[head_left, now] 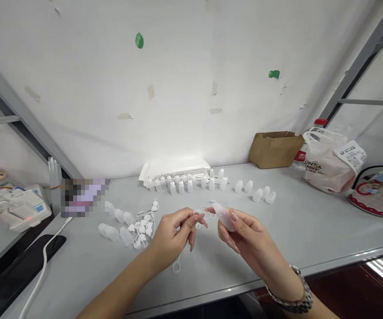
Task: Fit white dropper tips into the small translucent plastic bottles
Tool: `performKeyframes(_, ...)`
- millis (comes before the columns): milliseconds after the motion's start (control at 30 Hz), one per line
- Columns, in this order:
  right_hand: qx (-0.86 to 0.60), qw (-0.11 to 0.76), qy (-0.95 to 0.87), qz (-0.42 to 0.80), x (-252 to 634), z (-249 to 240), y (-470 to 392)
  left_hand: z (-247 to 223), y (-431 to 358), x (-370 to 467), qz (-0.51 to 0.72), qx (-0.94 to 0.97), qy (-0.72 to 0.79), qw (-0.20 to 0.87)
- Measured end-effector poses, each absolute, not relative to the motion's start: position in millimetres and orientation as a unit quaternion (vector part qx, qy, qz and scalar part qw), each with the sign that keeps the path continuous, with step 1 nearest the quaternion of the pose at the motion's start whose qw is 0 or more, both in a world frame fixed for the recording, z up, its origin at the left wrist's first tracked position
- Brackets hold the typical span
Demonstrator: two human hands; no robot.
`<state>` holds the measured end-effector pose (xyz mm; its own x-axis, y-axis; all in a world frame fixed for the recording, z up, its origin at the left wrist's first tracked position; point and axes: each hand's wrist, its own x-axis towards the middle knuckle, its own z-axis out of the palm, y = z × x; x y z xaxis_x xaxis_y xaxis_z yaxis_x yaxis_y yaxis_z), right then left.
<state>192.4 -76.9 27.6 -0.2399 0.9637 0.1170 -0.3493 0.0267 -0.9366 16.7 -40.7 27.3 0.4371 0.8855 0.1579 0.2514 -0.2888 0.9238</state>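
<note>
A person brings two bare hands together over a grey table, the right hand clamped, thumb against fingers, on a soft, cloudy bottle tilted with its upper end toward ten o'clock. The left hand, at the bottle's nine o'clock, appears to have thumb and forefinger pinched on a small pale piece, largely hidden by the fingers; its other fingers curl apart below. Loose white caps lie at nine o'clock from the hands, near more bottles. A row of bottles stands at eleven o'clock beside a white tray, with others at two o'clock. A ringed strap shows at seven o'clock; whether it is held cannot be told. Good handling here would likely mean a light grip, since the thin-looking wall may dent under a hard squeeze, with the bottle's upper end kept clear of the fingers, the small piece lined up squarely with it, and any strap free of the gap between.
</note>
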Motion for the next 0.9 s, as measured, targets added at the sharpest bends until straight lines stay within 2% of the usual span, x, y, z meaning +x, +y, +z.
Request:
performKeyframes(633, -0.437, 0.509, -0.573, 0.471, 184.4, 15.4, -79.5, 27.0, -42.9, 15.7, 0.312, 0.781, 0.344, 0.417)
performKeyframes(900, -0.364, 0.514, -0.518, 0.578, 188.6, 20.3, -76.3, 26.7, -43.7, 14.3, 0.330, 0.765, 0.364, 0.416)
